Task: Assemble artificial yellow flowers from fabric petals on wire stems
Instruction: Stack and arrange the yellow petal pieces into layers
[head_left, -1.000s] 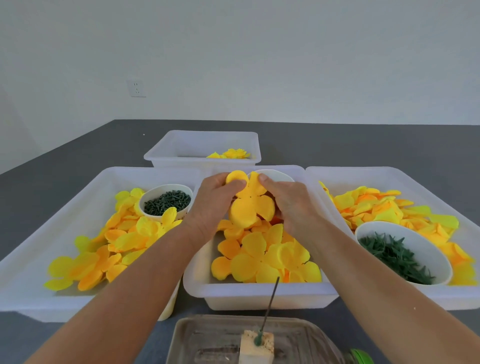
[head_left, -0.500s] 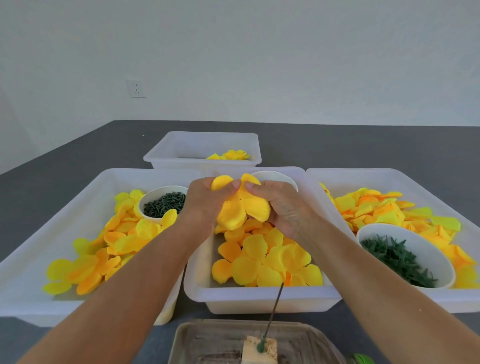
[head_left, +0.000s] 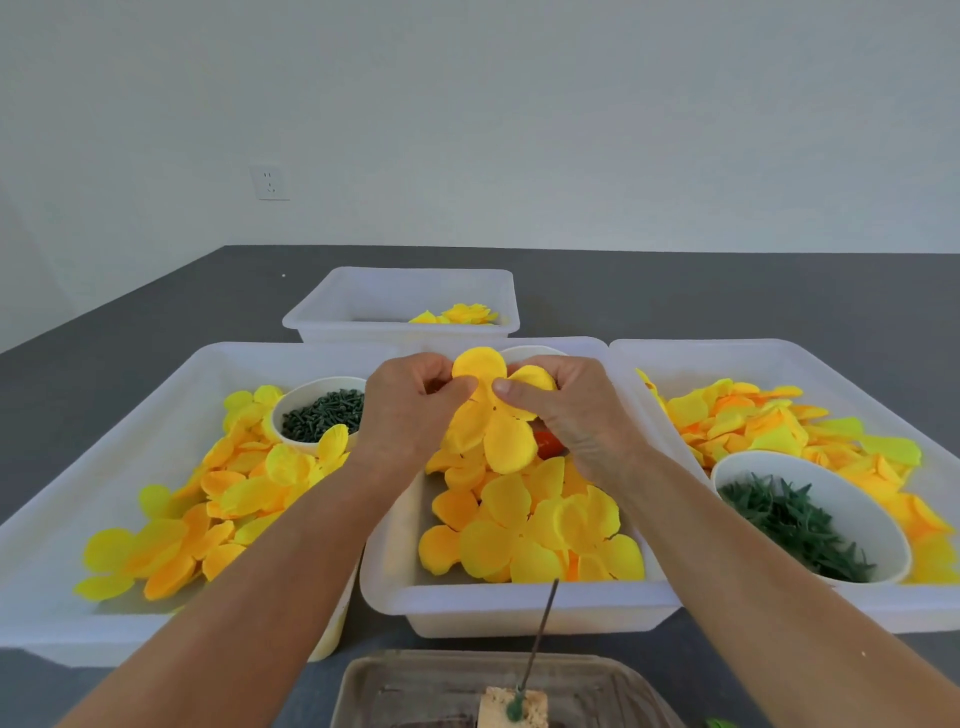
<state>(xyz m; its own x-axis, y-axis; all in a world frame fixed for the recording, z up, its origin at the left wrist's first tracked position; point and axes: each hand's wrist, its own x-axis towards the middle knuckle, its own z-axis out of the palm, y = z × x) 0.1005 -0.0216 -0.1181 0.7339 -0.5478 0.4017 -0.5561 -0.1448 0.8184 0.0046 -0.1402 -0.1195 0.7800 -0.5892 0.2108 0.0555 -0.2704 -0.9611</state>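
Observation:
Both hands hold one yellow fabric petal piece (head_left: 493, 415) above the middle white bin (head_left: 519, 608). My left hand (head_left: 410, 415) pinches its left side and my right hand (head_left: 571, 415) pinches its right side, thumbs almost meeting at the centre. Its lobes hang down and stand up between the hands. Loose yellow petal pieces (head_left: 540, 530) fill the bin below. A thin wire stem (head_left: 540, 639) stands upright in a foam block (head_left: 511, 709) at the front.
The left bin (head_left: 67, 519) holds yellow-orange petals and a white bowl of dark green pegs (head_left: 322, 413). The right bin (head_left: 779, 358) holds petals and a bowl of green calyx pieces (head_left: 795, 525). A far bin (head_left: 405, 296) holds finished flowers. A clear tray (head_left: 415, 686) holds the block.
The petal piece has been spread and turned between the hands, its lobes now opened out; both hands stay over the middle bin at nearly the same height.

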